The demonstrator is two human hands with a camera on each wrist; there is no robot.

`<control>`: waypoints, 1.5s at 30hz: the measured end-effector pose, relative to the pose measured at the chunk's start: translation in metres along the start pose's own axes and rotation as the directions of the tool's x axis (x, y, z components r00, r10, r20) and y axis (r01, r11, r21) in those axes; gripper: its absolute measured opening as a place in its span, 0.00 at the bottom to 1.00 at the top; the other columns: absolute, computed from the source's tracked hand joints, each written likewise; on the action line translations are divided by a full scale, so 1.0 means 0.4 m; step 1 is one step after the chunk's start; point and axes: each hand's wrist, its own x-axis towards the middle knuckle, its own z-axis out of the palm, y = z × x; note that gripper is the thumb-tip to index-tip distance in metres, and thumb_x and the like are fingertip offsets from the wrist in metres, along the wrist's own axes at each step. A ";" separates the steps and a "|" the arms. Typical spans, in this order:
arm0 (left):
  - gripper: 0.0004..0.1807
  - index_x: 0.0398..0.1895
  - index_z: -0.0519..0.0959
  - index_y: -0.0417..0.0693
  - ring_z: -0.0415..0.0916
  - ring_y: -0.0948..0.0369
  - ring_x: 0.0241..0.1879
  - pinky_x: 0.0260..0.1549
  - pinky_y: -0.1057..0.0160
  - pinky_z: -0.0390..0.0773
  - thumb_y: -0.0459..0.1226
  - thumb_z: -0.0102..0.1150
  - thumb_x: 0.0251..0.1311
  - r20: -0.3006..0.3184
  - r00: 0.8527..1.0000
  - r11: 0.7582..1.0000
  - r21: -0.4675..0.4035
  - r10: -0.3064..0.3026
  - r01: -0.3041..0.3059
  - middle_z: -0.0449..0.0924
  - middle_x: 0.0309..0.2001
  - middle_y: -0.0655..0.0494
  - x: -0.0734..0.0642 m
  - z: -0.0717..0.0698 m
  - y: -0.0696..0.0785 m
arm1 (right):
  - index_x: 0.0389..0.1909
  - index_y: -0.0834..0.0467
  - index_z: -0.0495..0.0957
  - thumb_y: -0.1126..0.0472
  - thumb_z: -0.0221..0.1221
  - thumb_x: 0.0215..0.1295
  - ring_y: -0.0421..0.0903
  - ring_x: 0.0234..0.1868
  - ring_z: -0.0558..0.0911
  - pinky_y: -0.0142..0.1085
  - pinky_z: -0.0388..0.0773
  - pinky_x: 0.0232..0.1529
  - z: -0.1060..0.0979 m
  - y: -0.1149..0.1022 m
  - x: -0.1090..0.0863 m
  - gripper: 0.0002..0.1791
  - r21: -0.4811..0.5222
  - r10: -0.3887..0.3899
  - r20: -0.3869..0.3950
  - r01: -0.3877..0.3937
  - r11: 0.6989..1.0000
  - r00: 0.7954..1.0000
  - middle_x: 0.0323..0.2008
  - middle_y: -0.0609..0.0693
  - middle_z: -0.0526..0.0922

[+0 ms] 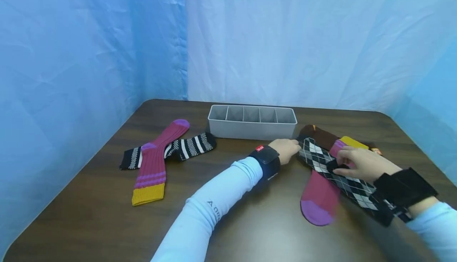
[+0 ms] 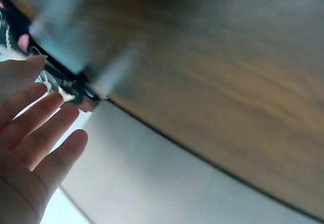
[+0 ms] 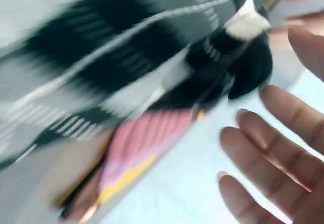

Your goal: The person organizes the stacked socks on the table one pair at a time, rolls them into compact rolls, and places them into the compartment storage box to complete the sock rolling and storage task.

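Blue sheeting, wood-grain table, ribbed plum sock over striped sock at nine o'clock, sleeve lettering unclear, grey five-slot box at twelve, left hand, fingers apart, by argyle sock at three, right hand, fingers apart, at its black heel

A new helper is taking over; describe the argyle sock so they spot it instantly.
On the brown table, look right of the grey divided box, by the right hand. The argyle sock lies slantwise across the magenta sock. Its black, grey and white diamonds set it apart from that one and the brown sock beyond.
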 end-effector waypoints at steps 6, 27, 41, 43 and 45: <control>0.14 0.43 0.75 0.58 0.73 0.64 0.42 0.38 0.68 0.73 0.35 0.52 0.53 0.025 0.999 0.996 0.082 -0.047 0.045 0.74 0.43 0.61 0.017 -0.007 -0.023 | 0.21 0.53 0.69 0.51 0.64 0.39 0.35 0.20 0.65 0.29 0.63 0.21 0.004 0.048 -0.114 0.15 0.026 0.138 0.107 -0.141 0.990 0.985 0.19 0.42 0.68; 0.13 0.42 0.76 0.52 0.74 0.62 0.38 0.39 0.66 0.72 0.31 0.51 0.53 0.013 0.998 0.998 0.027 -0.057 0.057 0.78 0.39 0.58 -0.064 -0.077 -0.128 | 0.17 0.55 0.66 0.59 0.60 0.42 0.35 0.17 0.60 0.29 0.56 0.18 -0.035 0.013 -0.078 0.10 0.101 0.110 0.371 -0.157 0.982 0.922 0.15 0.42 0.62; 0.13 0.38 0.75 0.50 0.74 0.63 0.38 0.38 0.68 0.72 0.28 0.52 0.49 -0.098 0.988 0.974 0.207 0.118 -0.096 0.76 0.37 0.58 -0.225 -0.022 -0.249 | 0.09 0.47 0.60 0.57 0.56 0.41 0.26 0.13 0.51 0.19 0.48 0.13 0.031 -0.417 -0.025 0.14 0.094 -0.636 0.024 0.631 0.770 0.771 0.12 0.31 0.53; 0.14 0.39 0.75 0.51 0.74 0.63 0.38 0.39 0.67 0.72 0.28 0.54 0.49 -0.017 0.996 0.986 0.145 0.086 -0.082 0.76 0.38 0.58 -0.243 -0.015 -0.243 | 0.07 0.48 0.60 0.55 0.56 0.40 0.27 0.12 0.50 0.19 0.46 0.12 0.048 -0.447 -0.017 0.15 0.069 -0.674 0.030 0.671 0.738 0.738 0.11 0.32 0.52; 0.16 0.40 0.76 0.52 0.73 0.62 0.39 0.40 0.67 0.72 0.27 0.55 0.47 0.073 0.997 0.997 0.062 0.029 -0.034 0.76 0.38 0.58 -0.256 -0.020 -0.238 | 0.06 0.47 0.60 0.54 0.56 0.41 0.27 0.11 0.50 0.20 0.47 0.12 0.059 -0.470 -0.010 0.15 0.037 -0.697 0.048 0.696 0.717 0.715 0.10 0.32 0.53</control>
